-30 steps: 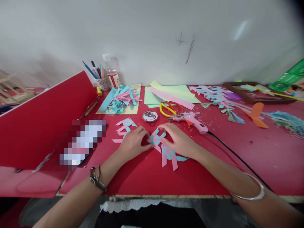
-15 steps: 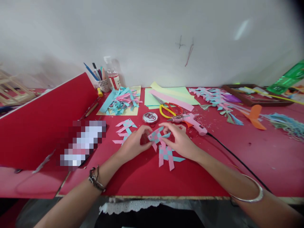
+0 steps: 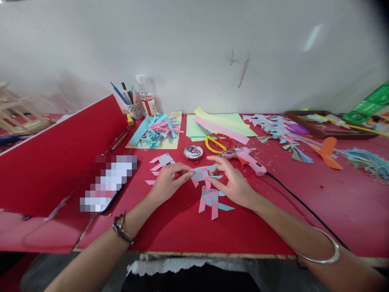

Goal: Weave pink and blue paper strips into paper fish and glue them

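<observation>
A pink and blue woven paper fish point(image 3: 201, 174) is held up between my hands, just above the red table. The thumb and fingers of my left hand point(image 3: 168, 178) pinch its left end. At the tail strips on the other side is my right hand point(image 3: 232, 180), its thumb in front and curled fingers behind, with the index finger raised off the paper. A second woven paper fish point(image 3: 209, 197) lies flat below the held one, its strips pointing down and right. Another woven paper fish point(image 3: 164, 160) lies beyond my left hand, which partly covers it.
Behind my hands lie a round tin of dark thread point(image 3: 193, 152), yellow-and-red-handled scissors point(image 3: 215, 142) and a pink glue gun point(image 3: 249, 160) with a black cord. Paper strips point(image 3: 159, 129) are heaped at back left. A phone point(image 3: 111, 182) lies left, beside a red board point(image 3: 60, 154).
The held paper fish has turned to a flatter, more level angle. My right index finger has lifted away from its top edge, and my left fingers have closed at its left end.
</observation>
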Action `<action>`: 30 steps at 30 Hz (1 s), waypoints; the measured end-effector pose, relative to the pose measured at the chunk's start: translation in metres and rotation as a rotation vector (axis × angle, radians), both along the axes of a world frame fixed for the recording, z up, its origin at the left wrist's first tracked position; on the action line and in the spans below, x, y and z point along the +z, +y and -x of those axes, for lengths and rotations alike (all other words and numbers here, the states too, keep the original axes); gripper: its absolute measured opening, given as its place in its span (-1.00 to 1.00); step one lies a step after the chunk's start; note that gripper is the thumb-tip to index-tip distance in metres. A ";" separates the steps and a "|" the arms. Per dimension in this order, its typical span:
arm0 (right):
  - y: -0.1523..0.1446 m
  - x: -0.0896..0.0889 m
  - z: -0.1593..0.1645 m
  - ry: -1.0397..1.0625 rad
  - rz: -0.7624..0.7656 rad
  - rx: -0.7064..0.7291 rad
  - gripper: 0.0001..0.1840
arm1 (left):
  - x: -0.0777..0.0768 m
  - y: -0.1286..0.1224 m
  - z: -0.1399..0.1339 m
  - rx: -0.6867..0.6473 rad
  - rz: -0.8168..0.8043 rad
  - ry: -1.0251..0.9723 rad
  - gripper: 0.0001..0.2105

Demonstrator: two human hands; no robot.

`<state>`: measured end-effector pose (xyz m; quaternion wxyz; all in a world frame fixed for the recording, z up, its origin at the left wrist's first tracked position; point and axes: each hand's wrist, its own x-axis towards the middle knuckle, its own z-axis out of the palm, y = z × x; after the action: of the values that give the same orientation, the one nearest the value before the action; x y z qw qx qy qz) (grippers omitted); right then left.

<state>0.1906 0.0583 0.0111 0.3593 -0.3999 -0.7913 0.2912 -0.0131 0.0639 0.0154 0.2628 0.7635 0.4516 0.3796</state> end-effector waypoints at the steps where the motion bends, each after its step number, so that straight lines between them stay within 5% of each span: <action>1: 0.000 0.000 0.000 -0.002 -0.006 0.001 -0.55 | 0.000 0.000 0.000 -0.003 -0.001 0.000 -0.81; 17: 0.001 0.000 0.001 0.080 0.080 0.005 -0.55 | 0.003 0.005 0.012 -0.031 -0.053 0.127 -0.74; 25: 0.007 -0.002 0.003 0.153 0.324 0.071 -0.52 | -0.015 0.032 0.044 0.511 -0.148 0.755 -0.49; 30: 0.004 -0.002 0.003 0.016 0.179 0.138 -0.48 | -0.019 0.034 0.050 0.551 -0.017 0.849 -0.46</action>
<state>0.1872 0.0627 0.0092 0.3076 -0.3725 -0.7848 0.3882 -0.0635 0.0982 -0.0032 -0.0602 0.7050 0.7003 0.0946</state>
